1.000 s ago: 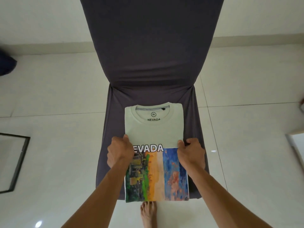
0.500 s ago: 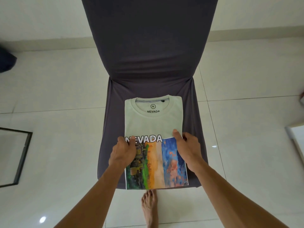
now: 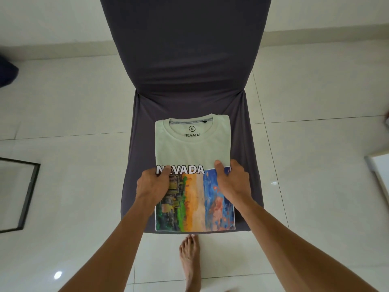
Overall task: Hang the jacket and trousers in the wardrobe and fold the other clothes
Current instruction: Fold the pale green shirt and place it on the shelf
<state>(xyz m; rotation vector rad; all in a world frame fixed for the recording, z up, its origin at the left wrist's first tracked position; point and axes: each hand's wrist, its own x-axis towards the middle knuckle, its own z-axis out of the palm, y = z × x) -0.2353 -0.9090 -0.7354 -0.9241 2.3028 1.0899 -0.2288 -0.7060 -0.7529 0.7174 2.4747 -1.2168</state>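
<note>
A pale green T-shirt (image 3: 191, 150) with "NEVADA" lettering and a colourful painted print lies folded into a rectangle on the seat of a grey-covered chair (image 3: 139, 165), collar toward the chair back. My left hand (image 3: 151, 186) grips the shirt's left edge, with the thumb on top over the letter "N". My right hand (image 3: 233, 182) grips the right edge, thumb lying on the fabric near the blue part of the print. The fingers of both hands are hidden at the shirt's sides. No jacket or trousers are in view.
The chair's tall back (image 3: 185, 60) rises just beyond the shirt. My bare foot (image 3: 190, 260) stands on the white tiled floor in front of the seat. A black-framed panel (image 3: 27, 192) lies at the left, a dark blue object (image 3: 7, 72) at the far left, and a white object (image 3: 379, 165) at the right edge.
Both hands have slid the folded shirt away from me, so its lower edge now lies on the seat instead of hanging over the front. My thumbs have moved further onto the fabric.
</note>
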